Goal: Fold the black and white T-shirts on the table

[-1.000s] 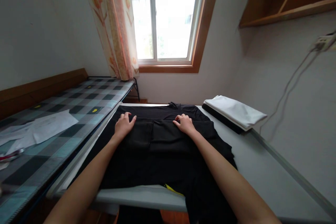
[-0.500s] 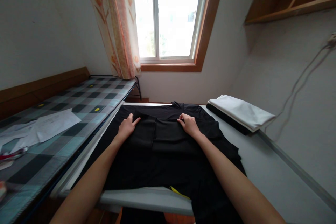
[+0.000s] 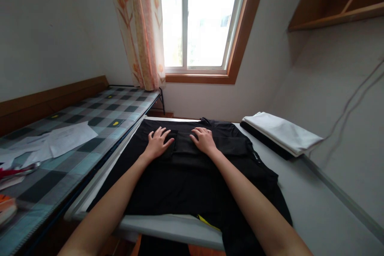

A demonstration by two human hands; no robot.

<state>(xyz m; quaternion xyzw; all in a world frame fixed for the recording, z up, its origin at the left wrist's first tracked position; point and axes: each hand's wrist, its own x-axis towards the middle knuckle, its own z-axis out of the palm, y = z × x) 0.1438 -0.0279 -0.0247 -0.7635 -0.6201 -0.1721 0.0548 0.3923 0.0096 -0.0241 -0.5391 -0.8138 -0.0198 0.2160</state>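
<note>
Both hands are down on the black cloth [image 3: 180,188] now, palms low! The left hand [image 3: 158,144] has its fingers spread wide over a folded part, thumb pointing inward; the right hand [image 3: 205,140] lies just across from it, fingers loosely curved and closer together, thumb out to the side. The cloth covers much of the white table [image 3: 303,192], one part hanging over the near edge, a yellow strip [image 3: 208,223] peeking out there. Over on the right, a folded white cloth [image 3: 280,130] sits on a black folded piece [image 3: 267,141]; on the left, papers [image 3: 70,138] lie on the checkered mattress [image 3: 54,180].
</note>
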